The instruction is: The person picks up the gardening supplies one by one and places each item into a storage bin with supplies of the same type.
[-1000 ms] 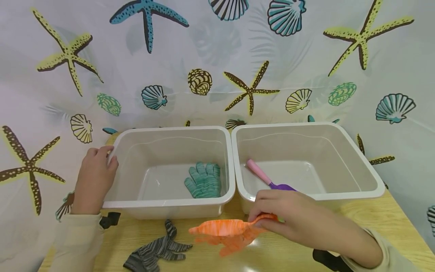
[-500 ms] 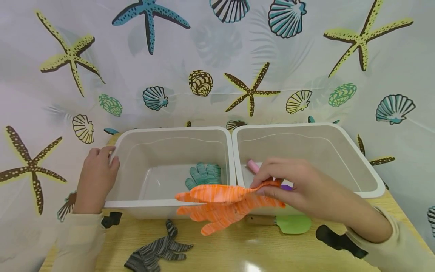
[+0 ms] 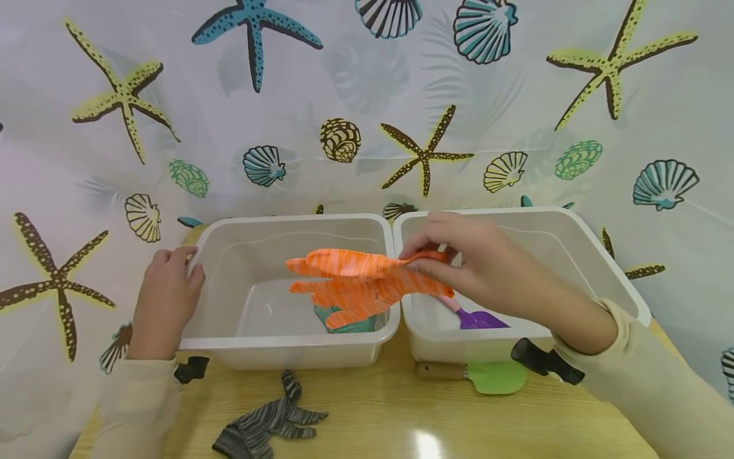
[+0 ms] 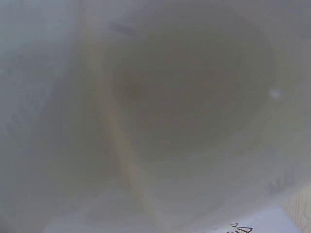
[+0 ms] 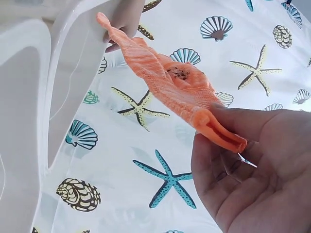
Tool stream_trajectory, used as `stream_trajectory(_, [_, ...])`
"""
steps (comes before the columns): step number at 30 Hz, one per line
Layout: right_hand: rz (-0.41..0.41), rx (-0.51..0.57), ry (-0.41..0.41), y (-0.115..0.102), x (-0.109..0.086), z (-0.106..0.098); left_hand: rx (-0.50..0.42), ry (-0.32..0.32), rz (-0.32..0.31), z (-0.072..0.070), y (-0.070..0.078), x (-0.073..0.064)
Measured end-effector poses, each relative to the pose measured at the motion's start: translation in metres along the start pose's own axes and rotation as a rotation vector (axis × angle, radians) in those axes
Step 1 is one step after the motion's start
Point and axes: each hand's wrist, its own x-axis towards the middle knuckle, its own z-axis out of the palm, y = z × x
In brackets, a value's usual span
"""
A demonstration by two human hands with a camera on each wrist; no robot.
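In the head view my right hand [image 3: 470, 255] pinches an orange knit glove [image 3: 350, 274] by its cuff. The glove hangs sideways over the left white plastic bin [image 3: 281, 342], its fingers pointing left. Dark specks mark the orange fabric in the right wrist view, where thumb and fingers of the hand [image 5: 262, 170] hold the cuff edge. A green knit glove [image 3: 350, 325] lies in the left bin, partly hidden behind the orange one. My left hand [image 3: 166, 299] grips the left bin's side rim. The left wrist view is blurred by a pale surface up close.
Beside it stands a second white bin [image 3: 476, 347] holding a purple scoop-shaped tool [image 3: 482, 320] with a pink handle. A green spatula [image 3: 496, 378] with a wooden handle lies in front. A grey striped glove [image 3: 269, 421] rests on the wooden table [image 3: 367, 414] at front left.
My right hand has raised the orange glove from low over the table, up and away past the front rims, to over the left bin. The left hand stays on the rim.
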Motion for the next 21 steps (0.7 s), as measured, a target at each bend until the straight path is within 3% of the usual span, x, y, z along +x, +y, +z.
stream_trajectory(9, [0.022, -0.007, -0.019, 0.015, 0.021, 0.011, 0.011, 0.016, 0.007, -0.002, 0.002, -0.001])
stream_trajectory(15, [-0.025, -0.086, -0.009, 0.023, 0.038, 0.021, 0.016, -0.001, -0.001, 0.0, 0.003, 0.0])
stream_trajectory(21, [-0.001, -0.142, -0.028, 0.026, 0.055, 0.031, 0.021, 0.001, 0.002, -0.001, 0.004, -0.001])
